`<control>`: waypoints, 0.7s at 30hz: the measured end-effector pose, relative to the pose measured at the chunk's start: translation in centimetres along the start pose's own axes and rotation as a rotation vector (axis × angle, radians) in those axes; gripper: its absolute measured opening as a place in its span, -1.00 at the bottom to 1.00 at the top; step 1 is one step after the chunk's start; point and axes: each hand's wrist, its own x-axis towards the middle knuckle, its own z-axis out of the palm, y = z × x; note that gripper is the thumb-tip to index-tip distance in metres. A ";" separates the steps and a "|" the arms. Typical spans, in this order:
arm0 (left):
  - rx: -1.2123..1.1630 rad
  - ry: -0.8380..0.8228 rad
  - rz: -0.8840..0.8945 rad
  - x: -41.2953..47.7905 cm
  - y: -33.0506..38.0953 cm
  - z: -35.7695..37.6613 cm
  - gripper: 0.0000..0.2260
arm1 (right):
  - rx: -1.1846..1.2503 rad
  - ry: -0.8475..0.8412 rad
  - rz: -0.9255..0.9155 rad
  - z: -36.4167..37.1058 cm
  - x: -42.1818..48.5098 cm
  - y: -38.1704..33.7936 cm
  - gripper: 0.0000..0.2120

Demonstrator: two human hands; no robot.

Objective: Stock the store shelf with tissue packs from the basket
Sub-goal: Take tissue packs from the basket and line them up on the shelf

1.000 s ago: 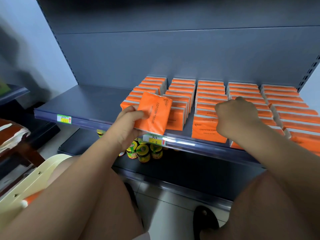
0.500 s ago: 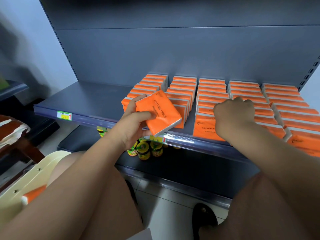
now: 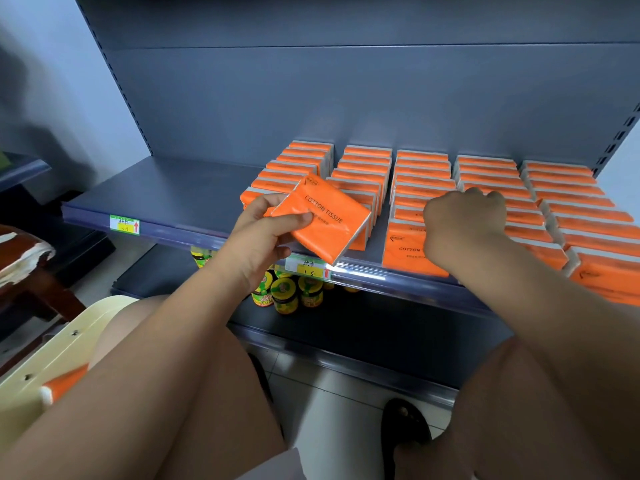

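Approx half done: five rows of packs [image 3: 485, 174] fill the shelf [image 3: 173, 188] on its right, left part bare. My L hand [image 3: 263, 233] grips one tissue pack [image 3: 325, 220] over the front edge by row 1. R hand [image 3: 464, 223] curled on row 3, can't tell if gripping. The basket [image 3: 52, 358] shows a spare pack [image 3: 65, 382] at least.

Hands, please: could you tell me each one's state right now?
Left hand: holding a tissue pack.
Right hand: curled over shelved packs; grip cannot be told.

Left hand [image 3: 258, 237] holds pack [image 3: 322, 220]; right [image 3: 464, 223] unclear.
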 end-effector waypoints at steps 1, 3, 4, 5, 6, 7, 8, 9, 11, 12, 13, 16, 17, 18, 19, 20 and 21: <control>-0.004 0.002 -0.004 0.0 0.0 0.1 -0.68 | 0.003 0.000 -0.005 -0.1 -0.1 0.1 -0.73; -0.019 0.009 -0.015 0.1 -0.1 0.2 -0.67 | 0.026 0.050 -0.034 -0.1 -0.5 0.2 -0.69; -0.030 0.012 -0.019 0.1 -0.1 0.2 -0.67 | 0.045 0.116 -0.063 0.0 -0.6 0.2 -0.68; -0.044 0.013 -0.020 0.1 -0.2 0.2 -0.67 | 0.089 0.200 -0.106 0.1 -0.7 0.1 -0.67; -0.060 0.009 -0.017 0.2 -0.2 0.2 -0.67 | 0.180 0.291 -0.159 0.3 -0.8 -0.1 -0.66; -0.075 -0.002 -0.013 0.1 -0.2 0.3 -0.66 | 0.338 0.357 -0.212 0.4 -0.9 -0.5 -0.68; -0.087 -0.020 -0.011 0.1 -0.2 0.3 -0.65 | 0.574 0.374 -0.243 0.4 -1.1 -0.9 -0.72; -0.097 -0.042 -0.015 0.1 -0.3 0.4 -0.63 | 0.842 0.315 -0.250 0.2 -1.3 -1.5 -0.76; -0.112 -0.068 -0.038 0.0 -0.5 0.7 -0.60 | 1.248 0.112 -0.259 -0.1 -1.2 -2.8 -0.76; -0.114 -0.065 -0.048 0.0 -0.8 0.8 -0.59 | 1.324 0.049 -0.268 -0.1 -1.1 -3.3 -0.73; -0.108 -0.051 -0.054 0.1 -1.0 0.9 -0.59 | 1.346 0.020 -0.284 -0.1 -1.0 -3.6 -0.69; 0.022 0.041 -0.035 0.5 -1.7 0.9 -0.64 | 1.282 0.075 -0.345 -0.1 -0.9 -4.1 -0.56; 0.117 0.081 -0.011 0.6 -1.9 0.8 -0.67 | 1.253 0.108 -0.367 -0.1 -0.8 -4.2 -0.55; 0.215 0.119 0.017 0.6 -2.1 0.8 -0.72 | 1.227 0.136 -0.388 -0.2 -0.8 -4.4 -0.56; 0.296 0.152 0.041 0.7 -2.3 0.8 -0.75 | 1.205 0.159 -0.411 -0.3 -0.9 -4.5 -0.58; 0.347 0.179 0.061 0.8 -2.5 0.9 -0.78 | 1.182 0.176 -0.434 -0.3 -0.9 -4.7 -0.60; 0.372 0.200 0.075 0.9 -2.7 1.0 -0.79 | 1.152 0.194 -0.456 -0.3 -0.8 -4.9 -0.61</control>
